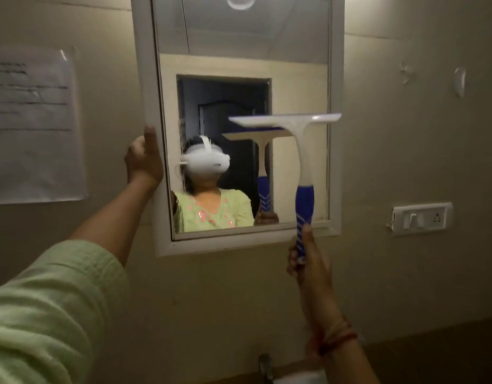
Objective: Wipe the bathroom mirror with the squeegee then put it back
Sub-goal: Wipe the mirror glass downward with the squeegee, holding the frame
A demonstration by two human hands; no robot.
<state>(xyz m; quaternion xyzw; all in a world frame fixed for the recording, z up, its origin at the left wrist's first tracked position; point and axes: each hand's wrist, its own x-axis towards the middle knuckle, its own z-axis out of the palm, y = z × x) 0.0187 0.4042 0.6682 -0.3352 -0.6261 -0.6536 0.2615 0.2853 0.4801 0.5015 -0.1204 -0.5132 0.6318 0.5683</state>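
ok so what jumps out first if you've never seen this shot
The white squeegee with its blue handle catches the eye first, gripped by the right hand and raised in front of the right side of the mirror. The left hand rests on the mirror's left frame. The glass reflects a white headset near its middle.
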